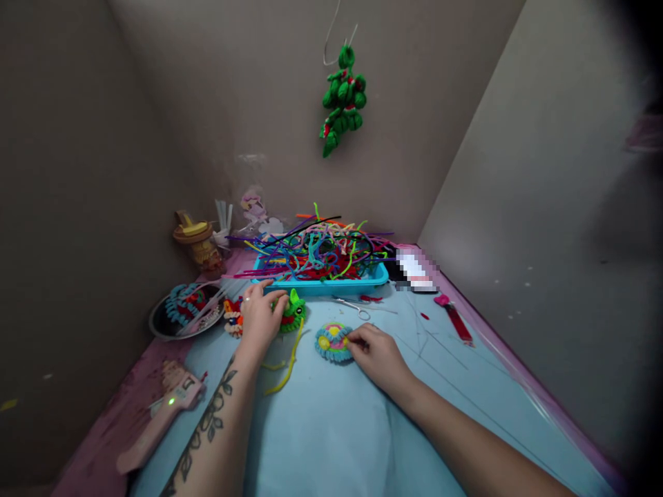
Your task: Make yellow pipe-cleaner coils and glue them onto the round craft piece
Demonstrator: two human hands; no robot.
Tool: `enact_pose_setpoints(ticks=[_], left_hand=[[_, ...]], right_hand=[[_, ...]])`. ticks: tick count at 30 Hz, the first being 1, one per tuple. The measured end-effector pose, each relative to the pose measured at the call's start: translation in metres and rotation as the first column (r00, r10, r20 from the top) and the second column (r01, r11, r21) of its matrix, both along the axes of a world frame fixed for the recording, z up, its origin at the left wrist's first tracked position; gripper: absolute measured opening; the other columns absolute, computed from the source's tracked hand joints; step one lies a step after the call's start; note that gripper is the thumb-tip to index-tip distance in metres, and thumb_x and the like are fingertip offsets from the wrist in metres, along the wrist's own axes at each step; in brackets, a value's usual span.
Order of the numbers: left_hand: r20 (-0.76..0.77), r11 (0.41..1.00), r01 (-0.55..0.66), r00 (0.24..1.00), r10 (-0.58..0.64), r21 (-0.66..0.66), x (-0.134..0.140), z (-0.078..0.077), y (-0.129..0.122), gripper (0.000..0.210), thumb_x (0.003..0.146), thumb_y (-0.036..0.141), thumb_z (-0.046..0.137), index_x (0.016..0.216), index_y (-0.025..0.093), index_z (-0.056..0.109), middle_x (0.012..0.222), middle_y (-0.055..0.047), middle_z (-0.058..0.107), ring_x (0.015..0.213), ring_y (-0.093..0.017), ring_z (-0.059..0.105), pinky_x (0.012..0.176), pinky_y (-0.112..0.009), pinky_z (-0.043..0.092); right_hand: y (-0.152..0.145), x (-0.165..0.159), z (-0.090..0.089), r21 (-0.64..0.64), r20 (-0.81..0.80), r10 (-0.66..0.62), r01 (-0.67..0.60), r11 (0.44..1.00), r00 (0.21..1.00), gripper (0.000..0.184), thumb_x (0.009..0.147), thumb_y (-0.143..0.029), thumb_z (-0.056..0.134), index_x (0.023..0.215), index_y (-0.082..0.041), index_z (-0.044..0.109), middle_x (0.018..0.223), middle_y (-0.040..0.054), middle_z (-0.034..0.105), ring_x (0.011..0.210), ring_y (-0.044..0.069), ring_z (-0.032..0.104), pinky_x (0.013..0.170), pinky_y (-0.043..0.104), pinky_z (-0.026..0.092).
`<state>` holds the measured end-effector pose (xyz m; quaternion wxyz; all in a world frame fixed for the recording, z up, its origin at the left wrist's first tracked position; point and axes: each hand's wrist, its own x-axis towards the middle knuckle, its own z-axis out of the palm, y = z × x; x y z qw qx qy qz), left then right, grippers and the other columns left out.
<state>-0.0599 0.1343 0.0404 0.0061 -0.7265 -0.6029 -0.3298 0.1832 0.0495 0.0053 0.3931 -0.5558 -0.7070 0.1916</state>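
On the blue table cover, my right hand pinches the right edge of a round fuzzy pipe-cleaner piece. The piece has a ruffled blue border and yellow and pink inside. Farther left, my left hand reaches over a green pipe-cleaner figure with a dark eye, thumb and forefinger bent around its left side. Part of that figure is hidden behind the fingers. An orange and cream pipe-cleaner piece lies just left of this hand. Yellow pipe-cleaner strands trail below the green figure.
Behind my hands stands a blue tray heaped with pipe cleaners. Scissors lie before it. At left are a metal bowl, a lidded cup and a pink glue gun. A phone rests right; a green ornament hangs above.
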Motion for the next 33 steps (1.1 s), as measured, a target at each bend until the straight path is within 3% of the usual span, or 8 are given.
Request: enact_pose_setpoints(ticks=[5, 16, 18, 20, 22, 24, 27, 33], left_hand=[[0.022, 0.994, -0.034, 0.999, 0.032, 0.102, -0.023, 0.005, 0.001, 0.029, 0.085, 0.027, 0.047, 0.104, 0.022, 0.070, 0.118, -0.010, 0.060, 0.110, -0.027, 0.051, 0.096, -0.044, 0.038], [0.045, 0.996, -0.058, 0.997, 0.055, 0.063, -0.034, 0.006, -0.011, 0.024, 0.081, 0.029, 0.050, 0.085, 0.018, 0.070, 0.092, -0.009, 0.071, 0.090, -0.026, 0.061, 0.086, -0.040, 0.044], [0.095, 1.000, 0.007, 0.995, -0.008, 0.007, -0.029, 0.013, -0.007, 0.026, 0.081, 0.030, 0.050, 0.090, 0.018, 0.070, 0.094, -0.009, 0.071, 0.089, -0.024, 0.062, 0.084, -0.037, 0.047], [0.152, 0.982, 0.163, 0.977, -0.148, -0.093, -0.024, 0.024, 0.002, 0.027, 0.079, 0.033, 0.053, 0.093, 0.019, 0.070, 0.097, -0.007, 0.071, 0.088, -0.023, 0.063, 0.082, -0.035, 0.048], [0.236, 0.901, 0.366, 0.920, -0.313, -0.233, -0.020, 0.036, 0.016, 0.025, 0.075, 0.036, 0.058, 0.088, 0.019, 0.071, 0.095, -0.006, 0.072, 0.090, -0.023, 0.064, 0.084, -0.036, 0.049], [0.460, 0.729, 0.549, 0.814, -0.355, -0.409, -0.016, 0.045, 0.032, 0.031, 0.072, 0.039, 0.063, 0.094, 0.018, 0.070, 0.092, -0.005, 0.073, 0.087, -0.022, 0.066, 0.081, -0.036, 0.052], [0.682, 0.513, 0.668, 0.704, -0.199, -0.540, -0.014, 0.054, 0.049, 0.040, 0.068, 0.040, 0.070, 0.099, 0.016, 0.067, 0.094, -0.009, 0.073, 0.090, -0.024, 0.067, 0.082, -0.040, 0.053], [0.834, 0.231, 0.811, 0.551, 0.006, -0.537, -0.019, 0.055, 0.055, 0.040, 0.075, 0.043, 0.065, 0.104, 0.015, 0.067, 0.117, -0.017, 0.066, 0.106, -0.030, 0.063, 0.091, -0.046, 0.049]], right_hand=[[0.001, 0.000, -0.002, 0.014, -0.004, 0.000, 0.000, 1.000, 1.000, 0.012, 0.076, -0.012, 0.055, 0.073, -0.019, 0.064, 0.071, 0.0021, 0.060, 0.065, 0.015, 0.057, 0.060, 0.026, 0.045], [0.001, 0.001, -0.001, 0.011, -0.009, 0.002, -0.002, 1.000, 1.000, 0.012, 0.076, -0.010, 0.057, 0.073, -0.019, 0.064, 0.072, 0.0013, 0.060, 0.068, 0.015, 0.058, 0.063, 0.026, 0.045], [0.000, 0.002, -0.001, 0.019, -0.013, 0.006, -0.006, 1.000, 1.000, 0.012, 0.076, -0.011, 0.057, 0.073, -0.019, 0.065, 0.072, 0.0017, 0.061, 0.069, 0.016, 0.058, 0.064, 0.027, 0.046], [0.000, 0.002, -0.001, 0.023, -0.011, 0.006, -0.006, 1.000, 1.000, 0.012, 0.077, -0.011, 0.057, 0.074, -0.020, 0.065, 0.073, 0.0020, 0.062, 0.069, 0.016, 0.059, 0.064, 0.027, 0.046], [0.000, 0.001, 0.000, 0.022, -0.007, 0.005, -0.005, 1.000, 1.000, 0.012, 0.077, -0.011, 0.057, 0.074, -0.020, 0.065, 0.073, 0.0021, 0.062, 0.070, 0.016, 0.059, 0.065, 0.027, 0.047], [0.000, 0.001, 0.000, 0.020, -0.005, 0.004, -0.004, 1.000, 1.000, 0.012, 0.077, -0.011, 0.057, 0.074, -0.020, 0.065, 0.073, 0.0022, 0.063, 0.070, 0.016, 0.059, 0.065, 0.028, 0.047], [0.000, 0.001, 0.000, 0.016, -0.005, 0.000, 0.000, 1.000, 1.000, 0.012, 0.077, -0.011, 0.057, 0.073, -0.020, 0.065, 0.073, 0.0024, 0.063, 0.071, 0.017, 0.059, 0.066, 0.028, 0.047], [0.000, 0.001, 0.001, 0.001, -0.008, 0.005, -0.005, 1.000, 1.000, 0.011, 0.077, -0.012, 0.057, 0.074, -0.019, 0.065, 0.074, 0.0025, 0.063, 0.070, 0.016, 0.059, 0.066, 0.028, 0.047]])
